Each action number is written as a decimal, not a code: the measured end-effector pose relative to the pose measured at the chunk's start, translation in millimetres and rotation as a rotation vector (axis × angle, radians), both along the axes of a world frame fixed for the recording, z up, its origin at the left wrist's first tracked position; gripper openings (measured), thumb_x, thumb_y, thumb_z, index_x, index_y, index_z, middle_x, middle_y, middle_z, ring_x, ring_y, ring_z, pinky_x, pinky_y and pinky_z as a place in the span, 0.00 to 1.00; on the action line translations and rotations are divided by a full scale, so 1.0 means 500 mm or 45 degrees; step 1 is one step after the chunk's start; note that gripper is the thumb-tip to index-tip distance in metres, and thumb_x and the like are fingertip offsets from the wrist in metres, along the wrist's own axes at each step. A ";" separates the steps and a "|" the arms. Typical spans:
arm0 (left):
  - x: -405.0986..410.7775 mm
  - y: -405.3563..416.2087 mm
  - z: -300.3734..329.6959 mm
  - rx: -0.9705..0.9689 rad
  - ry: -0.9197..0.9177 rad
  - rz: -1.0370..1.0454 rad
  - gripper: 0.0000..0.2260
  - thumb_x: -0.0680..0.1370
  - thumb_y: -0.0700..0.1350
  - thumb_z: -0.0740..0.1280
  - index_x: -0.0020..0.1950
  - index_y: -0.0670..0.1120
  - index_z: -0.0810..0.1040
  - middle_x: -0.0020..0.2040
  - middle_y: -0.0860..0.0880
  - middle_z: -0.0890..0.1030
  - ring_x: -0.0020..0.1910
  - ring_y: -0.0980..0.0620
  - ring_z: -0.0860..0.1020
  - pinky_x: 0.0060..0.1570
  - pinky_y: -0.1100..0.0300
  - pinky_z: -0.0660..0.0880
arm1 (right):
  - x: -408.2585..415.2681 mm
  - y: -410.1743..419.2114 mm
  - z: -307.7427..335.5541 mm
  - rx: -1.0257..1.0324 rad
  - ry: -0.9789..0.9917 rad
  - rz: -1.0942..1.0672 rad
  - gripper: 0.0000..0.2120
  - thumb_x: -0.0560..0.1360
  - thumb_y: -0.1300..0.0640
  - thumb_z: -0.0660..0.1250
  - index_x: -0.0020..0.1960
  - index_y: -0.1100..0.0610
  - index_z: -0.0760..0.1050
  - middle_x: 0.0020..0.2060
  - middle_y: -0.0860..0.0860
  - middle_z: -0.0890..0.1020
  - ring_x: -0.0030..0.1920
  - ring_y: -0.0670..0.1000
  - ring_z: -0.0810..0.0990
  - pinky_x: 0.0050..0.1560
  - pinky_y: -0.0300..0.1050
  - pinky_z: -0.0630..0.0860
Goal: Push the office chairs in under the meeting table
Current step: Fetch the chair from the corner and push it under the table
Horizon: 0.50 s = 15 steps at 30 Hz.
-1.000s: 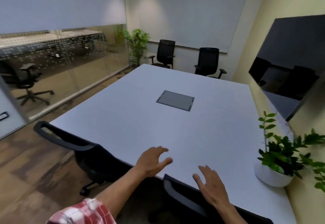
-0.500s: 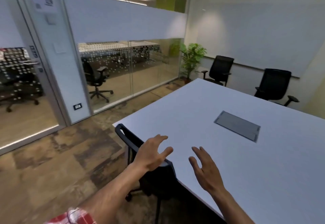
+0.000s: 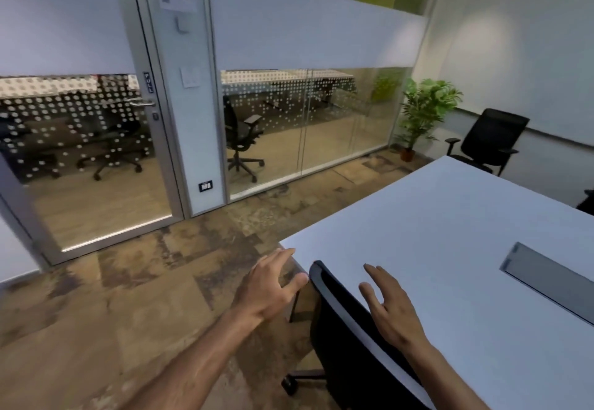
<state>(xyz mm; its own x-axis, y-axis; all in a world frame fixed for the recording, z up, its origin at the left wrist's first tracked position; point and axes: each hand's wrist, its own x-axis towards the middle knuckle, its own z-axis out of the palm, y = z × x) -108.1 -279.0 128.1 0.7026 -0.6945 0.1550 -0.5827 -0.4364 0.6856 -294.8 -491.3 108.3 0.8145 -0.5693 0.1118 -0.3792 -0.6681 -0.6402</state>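
View has swung left since a second ago: both hands, left (image 3: 268, 287) and right (image 3: 390, 305), spread and empty, flank near chair (image 3: 337, 313) lower centre, backrest at counter (image 3: 434, 216) edge; likely pushed in.

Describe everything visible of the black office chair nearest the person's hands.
The nearest office chair is black, with a tall backrest in a smooth dark frame that looks like plastic. Its back stands close against the near edge of the white meeting table, so it looks pushed in. One castor on a dark base leg shows on the floor. The seat is hidden. The left hand and right hand hover open on either side of the backrest top; contact is unclear.
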 end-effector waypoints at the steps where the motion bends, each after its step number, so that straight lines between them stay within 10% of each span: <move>1: 0.060 0.005 -0.015 0.004 0.047 0.034 0.30 0.78 0.66 0.64 0.78 0.56 0.66 0.78 0.49 0.66 0.77 0.50 0.61 0.69 0.52 0.62 | 0.075 -0.010 -0.013 0.010 0.023 0.036 0.30 0.78 0.33 0.51 0.77 0.42 0.63 0.78 0.43 0.65 0.78 0.44 0.58 0.76 0.46 0.56; 15: 0.708 -0.072 -0.007 0.289 -0.022 0.019 0.32 0.79 0.69 0.60 0.80 0.58 0.60 0.80 0.52 0.61 0.79 0.53 0.56 0.73 0.51 0.57 | 0.775 -0.145 -0.027 0.128 -0.002 0.233 0.29 0.80 0.35 0.55 0.78 0.44 0.64 0.76 0.47 0.68 0.76 0.51 0.66 0.73 0.52 0.63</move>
<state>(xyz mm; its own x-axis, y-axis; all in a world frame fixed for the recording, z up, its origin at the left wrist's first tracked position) 245.8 -315.1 124.7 0.7117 -0.7024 0.0083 -0.5858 -0.5870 0.5587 92.8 -564.0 94.9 0.9053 -0.4201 0.0627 -0.2565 -0.6583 -0.7077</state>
